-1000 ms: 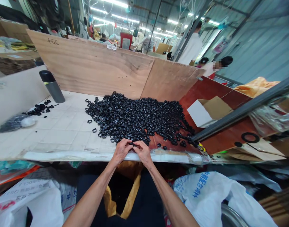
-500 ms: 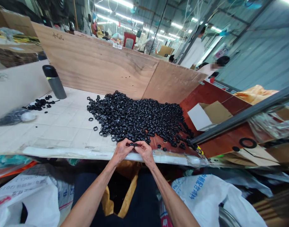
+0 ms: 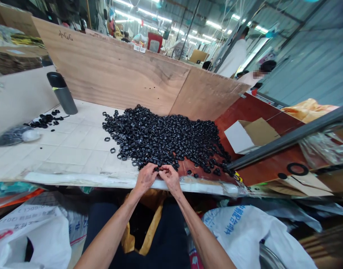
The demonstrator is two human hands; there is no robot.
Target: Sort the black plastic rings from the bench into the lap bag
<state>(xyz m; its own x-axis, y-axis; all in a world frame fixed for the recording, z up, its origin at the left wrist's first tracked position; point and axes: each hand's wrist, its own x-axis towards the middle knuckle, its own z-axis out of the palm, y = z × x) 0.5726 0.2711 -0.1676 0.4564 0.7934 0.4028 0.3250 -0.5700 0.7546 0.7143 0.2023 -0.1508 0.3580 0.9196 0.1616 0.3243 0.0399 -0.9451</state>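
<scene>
A worker's left hand [image 3: 145, 179] pinches a small black piece [image 3: 156, 169] between thumb and fingers at the front edge of a desk [image 3: 78, 153]. The right hand [image 3: 171, 180] meets it nearly tip to tip, fingers curled; whether that grip also has hold of the piece cannot be told. Directly beyond the fingertips spreads a heap of black rings [image 3: 165, 134], a few strays lying apart on the pale surface to its left. A yellow bag [image 3: 153, 229] gapes between the worker's legs below the edge, with white sacks [image 3: 252, 228] to either side. At the desk's far left, a gray bottle [image 3: 65, 99] with a black cap stands near loose black pieces [image 3: 45, 121] and a filled plastic bag [image 3: 10, 136]. A plywood board [image 3: 112, 71] rises behind the heap; to the right, an open cardboard box [image 3: 238, 137] sits by a slanting metal bar [image 3: 289, 139]. Beyond, a person in white [image 3: 233, 58] stands under strip lights.
</scene>
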